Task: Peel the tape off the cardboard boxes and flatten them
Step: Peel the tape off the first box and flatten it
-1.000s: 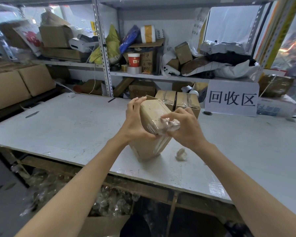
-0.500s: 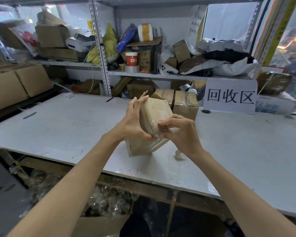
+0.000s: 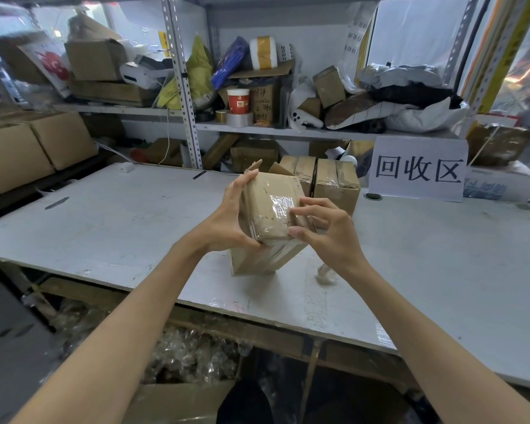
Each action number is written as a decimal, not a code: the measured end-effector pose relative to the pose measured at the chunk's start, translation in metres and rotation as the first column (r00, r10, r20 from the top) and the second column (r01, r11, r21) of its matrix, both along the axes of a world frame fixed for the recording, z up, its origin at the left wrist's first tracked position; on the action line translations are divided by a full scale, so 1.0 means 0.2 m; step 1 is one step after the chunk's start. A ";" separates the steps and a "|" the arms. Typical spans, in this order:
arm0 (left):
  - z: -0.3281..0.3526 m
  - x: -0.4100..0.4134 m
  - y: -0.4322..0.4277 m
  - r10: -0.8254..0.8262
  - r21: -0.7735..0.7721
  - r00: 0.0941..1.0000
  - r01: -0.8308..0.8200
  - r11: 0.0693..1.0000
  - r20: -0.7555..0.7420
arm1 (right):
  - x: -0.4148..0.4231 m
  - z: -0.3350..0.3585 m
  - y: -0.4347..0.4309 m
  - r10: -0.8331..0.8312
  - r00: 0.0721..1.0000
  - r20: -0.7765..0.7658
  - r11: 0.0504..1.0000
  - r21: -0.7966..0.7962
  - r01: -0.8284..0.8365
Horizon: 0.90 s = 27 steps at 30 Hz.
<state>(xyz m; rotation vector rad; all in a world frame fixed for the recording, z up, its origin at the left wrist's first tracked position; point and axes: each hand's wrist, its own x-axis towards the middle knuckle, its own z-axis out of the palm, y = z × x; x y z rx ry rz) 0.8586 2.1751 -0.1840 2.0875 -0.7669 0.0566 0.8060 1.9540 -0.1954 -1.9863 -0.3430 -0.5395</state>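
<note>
Clamping the tilted cardboard box point(image 3: 265, 209) in the left hand point(image 3: 230, 223), bringing the right hand point(image 3: 328, 232) back to pinch clear tape point(image 3: 280, 203) under its fingertips, still peeling, not flattening yet.

White sign point(image 3: 418, 169) with three black characters is standing at the back of the grey table point(image 3: 104, 221). Red cup point(image 3: 238, 101) is sitting on the metal shelf point(image 3: 288, 132), just behind a clear roll point(image 3: 240, 119). Yellow bag point(image 3: 198, 78) is leaning beside it. Dark blade point(image 3: 57, 202) is lying near the table's left edge.
</note>
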 end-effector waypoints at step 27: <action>0.00 0.02 -0.05 0.097 0.034 0.991 -0.101 0.994 0.093 | -0.06 0.07 0.10 0.154 0.981 0.117 0.986 -0.081 -0.145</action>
